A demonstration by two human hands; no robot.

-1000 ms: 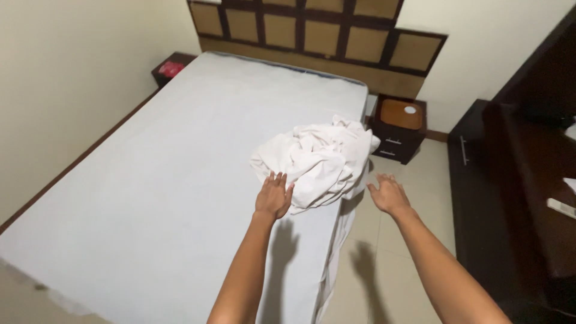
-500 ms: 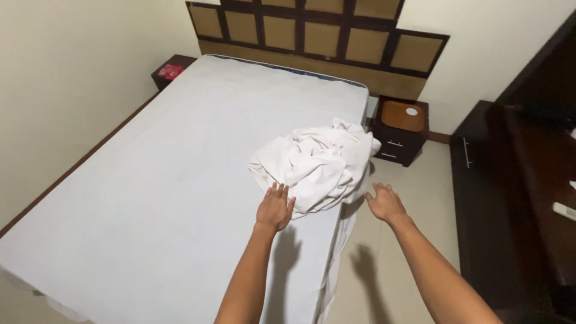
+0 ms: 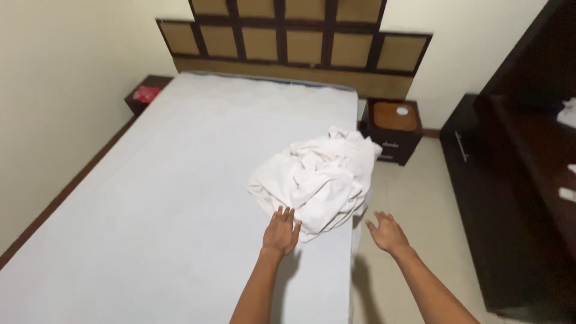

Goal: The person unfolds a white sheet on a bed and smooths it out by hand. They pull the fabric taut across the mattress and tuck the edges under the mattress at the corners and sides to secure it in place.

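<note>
1. Head view: the left hand (image 3: pixel 281 233) has come lower, and its spread, released fingers (image 3: pixel 287 215) now touch the crumpled white sheet (image 3: pixel 318 180) near the bed (image 3: pixel 150 210) edge.
2. The right hand (image 3: pixel 387 233) hovers open beside the bed, holding nothing; no grasp is made yet.

Cream walls (image 3: pixel 66 90), panelled headboard (image 3: pixel 300 45), dark nightstand (image 3: pixel 393 129), dark wardrobe (image 3: pixel 516 198), pale tiled floor (image 3: pixel 414 204)
</note>
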